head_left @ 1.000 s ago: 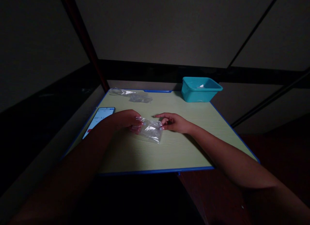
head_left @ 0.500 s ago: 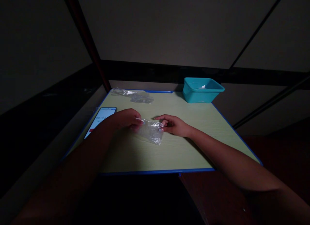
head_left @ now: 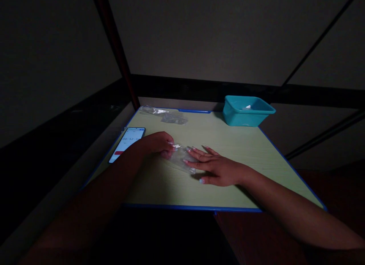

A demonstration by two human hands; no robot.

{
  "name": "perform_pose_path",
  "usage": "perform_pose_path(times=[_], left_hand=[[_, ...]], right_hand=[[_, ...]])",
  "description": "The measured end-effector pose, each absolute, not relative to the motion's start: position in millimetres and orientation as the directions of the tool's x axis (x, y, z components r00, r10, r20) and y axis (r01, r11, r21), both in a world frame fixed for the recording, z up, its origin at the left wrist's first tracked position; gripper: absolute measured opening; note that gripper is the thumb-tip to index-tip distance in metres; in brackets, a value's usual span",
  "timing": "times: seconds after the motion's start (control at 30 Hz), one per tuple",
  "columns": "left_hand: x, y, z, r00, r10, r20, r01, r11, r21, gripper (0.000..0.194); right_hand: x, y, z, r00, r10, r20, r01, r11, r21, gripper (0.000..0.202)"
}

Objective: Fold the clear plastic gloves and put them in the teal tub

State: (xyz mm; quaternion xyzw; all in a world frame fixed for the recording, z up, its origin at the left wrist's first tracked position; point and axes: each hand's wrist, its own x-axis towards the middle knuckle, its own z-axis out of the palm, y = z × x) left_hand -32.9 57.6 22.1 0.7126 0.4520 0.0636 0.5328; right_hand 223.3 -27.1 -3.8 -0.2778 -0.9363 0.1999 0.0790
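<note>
A clear plastic bag (head_left: 181, 158) lies between my two hands, low over the table (head_left: 228, 143). My left hand (head_left: 163, 144) pinches its left end, with the thumb on top and the other fingers partly hidden beneath. My right hand (head_left: 216, 166) is spread palm down at the bag's right side. Its fingertips rest over the plastic, while the thumb points out to the left, nearer the front edge.
More clear plastic bags (head_left: 173, 118) lie at the table's back left. A phone (head_left: 128, 143) showing a timer lies by the left edge. At the back right stands a turquoise basket (head_left: 248, 118) with something clear inside. Walls rise behind and to the left.
My right hand has let go of the bag's right side and flattened out over it, fingers spread. My left hand keeps its pinch. The whole view has shifted slightly.
</note>
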Motion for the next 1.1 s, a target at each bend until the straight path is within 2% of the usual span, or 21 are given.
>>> perform_pose_path(times=[0.17, 0.43, 0.67, 0.87, 0.93, 0.97, 1.03, 1.07, 1.1], left_hand=[[-33.5, 57.7, 20.7, 0.589, 0.727, -0.353, 0.563, -0.055, 0.825, 0.028], [-35.8, 61.3, 15.5, 0.554, 0.765, -0.328, 0.616, -0.111, 0.780, 0.022], [-38.9, 64.3, 13.7, 0.556, 0.731, -0.394, 0.680, -0.127, 0.722, 0.023], [-45.3, 59.7, 24.8, 0.528, 0.738, -0.419, 0.756, -0.184, 0.628, 0.045], [-44.6, 58.7, 24.8, 0.505, 0.793, -0.340, 0.774, -0.242, 0.584, 0.046], [-42.2, 57.2, 24.0, 0.484, 0.843, -0.234, 0.779, -0.294, 0.554, 0.045], [-32.6, 50.9, 21.0, 0.438, 0.892, 0.110, 0.775, -0.436, 0.458, 0.043], [-25.9, 46.1, 18.8, 0.420, 0.864, 0.278, 0.773, -0.501, 0.389, 0.045], [-18.4, 40.4, 16.1, 0.460, 0.809, 0.365, 0.753, -0.574, 0.324, 0.047]], right_hand=[[223.1, -31.5, -4.6, -0.841, 0.539, 0.043, 0.467, 0.764, -0.445, 0.073], [218.9, -36.5, -4.6, -0.836, 0.548, -0.003, 0.485, 0.737, -0.471, 0.069], [216.0, -36.6, 3.4, -0.823, 0.545, -0.162, 0.558, 0.718, -0.416, 0.068], [214.4, -35.7, 6.3, -0.808, 0.550, -0.211, 0.585, 0.708, -0.395, 0.071], [214.4, -35.6, 6.3, -0.809, 0.553, -0.197, 0.581, 0.707, -0.404, 0.071], [214.5, -35.7, 6.0, -0.810, 0.555, -0.187, 0.578, 0.707, -0.407, 0.070], [215.0, -35.8, 5.0, -0.814, 0.555, -0.172, 0.572, 0.712, -0.407, 0.071], [215.3, -35.9, 4.3, -0.816, 0.554, -0.168, 0.569, 0.717, -0.403, 0.072], [215.6, -36.0, 3.5, -0.817, 0.552, -0.165, 0.567, 0.722, -0.396, 0.073]])
